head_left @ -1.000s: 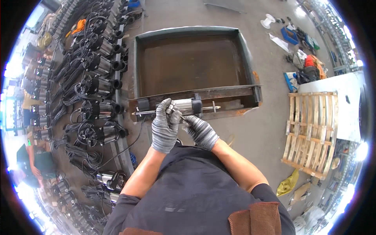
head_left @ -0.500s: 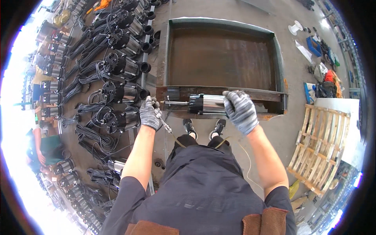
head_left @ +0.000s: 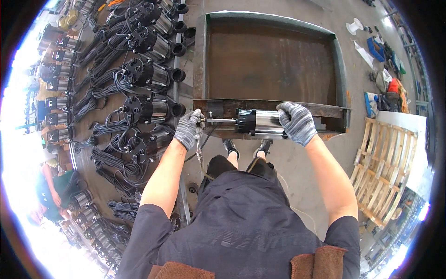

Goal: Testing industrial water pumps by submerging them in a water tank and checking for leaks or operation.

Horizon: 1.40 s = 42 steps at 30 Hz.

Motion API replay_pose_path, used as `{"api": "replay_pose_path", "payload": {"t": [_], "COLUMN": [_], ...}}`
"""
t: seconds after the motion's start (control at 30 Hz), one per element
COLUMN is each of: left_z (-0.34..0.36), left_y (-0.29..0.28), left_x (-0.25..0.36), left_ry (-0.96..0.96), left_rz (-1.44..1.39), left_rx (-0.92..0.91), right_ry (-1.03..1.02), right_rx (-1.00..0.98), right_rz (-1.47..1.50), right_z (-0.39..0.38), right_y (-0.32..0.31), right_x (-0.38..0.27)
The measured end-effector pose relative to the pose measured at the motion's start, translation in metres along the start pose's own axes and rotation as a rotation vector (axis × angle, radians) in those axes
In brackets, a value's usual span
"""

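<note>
On the front of the dark shirt (head_left: 232,218), below the tank, there is a pale print (head_left: 241,239), too faint for reading. The silver-and-black motor (head_left: 267,122) lies along the near side of the brown metal tank (head_left: 274,60). By the tank's near left corner, the gloved left hand (head_left: 187,130) closes its fingers around a hose fitting (head_left: 199,151). The gloved right hand (head_left: 297,124) bends its fingers over the motor; how firmly, I cannot tell. Left of the tank, similar motors (head_left: 153,72) with black cables (head_left: 116,162) are crowded; to its right are a wooden pallet (head_left: 381,169), a blue crate (head_left: 375,49) and a white spool (head_left: 354,26).
</note>
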<state>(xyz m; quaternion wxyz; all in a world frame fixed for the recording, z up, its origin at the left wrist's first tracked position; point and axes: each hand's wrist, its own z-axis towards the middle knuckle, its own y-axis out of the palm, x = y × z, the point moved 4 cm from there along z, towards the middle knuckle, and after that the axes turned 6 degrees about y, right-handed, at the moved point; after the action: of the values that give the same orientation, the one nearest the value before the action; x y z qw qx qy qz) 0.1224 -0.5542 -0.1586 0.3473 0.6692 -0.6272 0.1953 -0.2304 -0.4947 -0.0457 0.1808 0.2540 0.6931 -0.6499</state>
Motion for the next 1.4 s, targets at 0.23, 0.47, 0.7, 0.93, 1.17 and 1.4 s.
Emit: {"api": "replay_pose_path", "payload": {"t": [0.23, 0.47, 0.7, 0.93, 1.17, 1.4], "left_z": [0.005, 0.008, 0.007, 0.007, 0.008, 0.01], "left_y": [0.0, -0.006, -0.004, 0.002, 0.009, 0.003], "left_x": [0.002, 0.0, 0.002, 0.004, 0.011, 0.001], "left_ry": [-0.032, -0.032, -0.035, 0.02, 0.045, 0.017], "left_rz": [0.017, -0.028, 0.049, 0.101, 0.242, 0.176], "left_rx": [-0.012, -0.086, -0.029, -0.008, -0.018, 0.03], "right_ry": [-0.023, -0.038, -0.033, -0.021, 0.0, -0.011], "right_rx": [0.015, -0.005, -0.02, -0.026, -0.007, 0.049], "right_rz": [0.012, -0.019, -0.022, -0.019, 0.021, 0.036], "right_z": [0.001, 0.002, 0.002, 0.002, 0.003, 0.006], "right_y": [0.0, -0.001, -0.003, -0.001, 0.002, 0.002], "right_x": [0.001, -0.001, -0.004, -0.001, -0.002, -0.001]}}
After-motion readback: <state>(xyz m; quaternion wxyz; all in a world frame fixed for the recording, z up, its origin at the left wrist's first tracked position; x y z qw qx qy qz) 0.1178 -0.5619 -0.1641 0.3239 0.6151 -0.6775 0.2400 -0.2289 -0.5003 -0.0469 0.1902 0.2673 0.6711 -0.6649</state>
